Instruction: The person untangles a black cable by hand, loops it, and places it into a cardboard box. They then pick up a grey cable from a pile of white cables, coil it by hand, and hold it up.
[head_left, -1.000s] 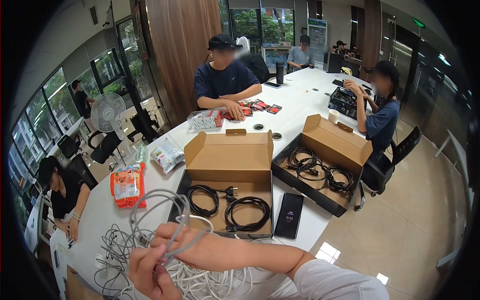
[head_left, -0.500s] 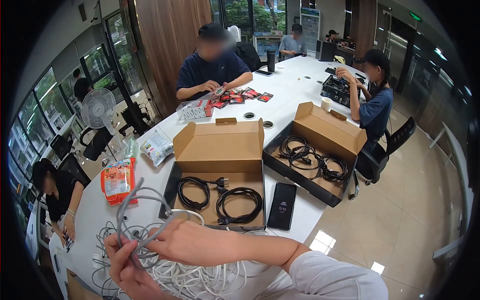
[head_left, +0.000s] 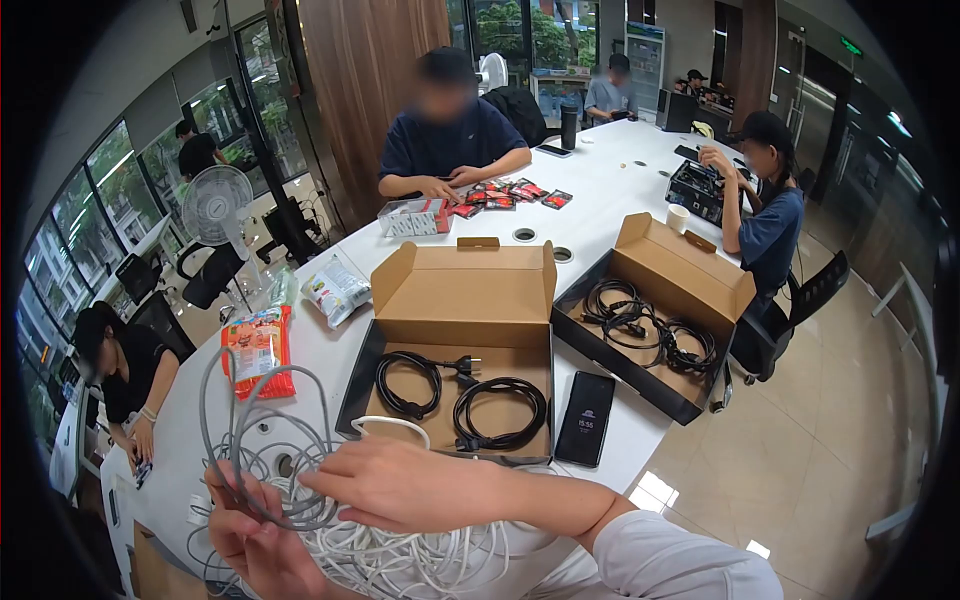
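Loops of grey cable (head_left: pixel 322 400) rise from my left hand (head_left: pixel 255 535), whose fingers are wrapped round them at the lower left. My right hand (head_left: pixel 395 485) reaches across from the right, its fingertips at the right side of the grey loops; whether they pinch the cable is hidden. Under both hands lies a tangled pile of white cables (head_left: pixel 420 560). Just beyond stands an open cardboard box (head_left: pixel 455 345) with two coiled black power cables (head_left: pixel 500 412) inside. A second open box (head_left: pixel 640 385) to its right holds more black coils (head_left: pixel 612 305).
A phone (head_left: pixel 585 418) lies right of the nearer box. An orange packet (head_left: pixel 258 350) and a white packet (head_left: pixel 336 290) are at the left. Across the table (head_left: pixel 600 160) sits a person (head_left: pixel 450 140) near small red packets (head_left: pixel 500 197); another person (head_left: pixel 770 215) works at the right.
The camera view has shifted, moving the scene rightward. My right fingers have drawn away from the middle of the grey loops to their right side, and the loops hang wider.
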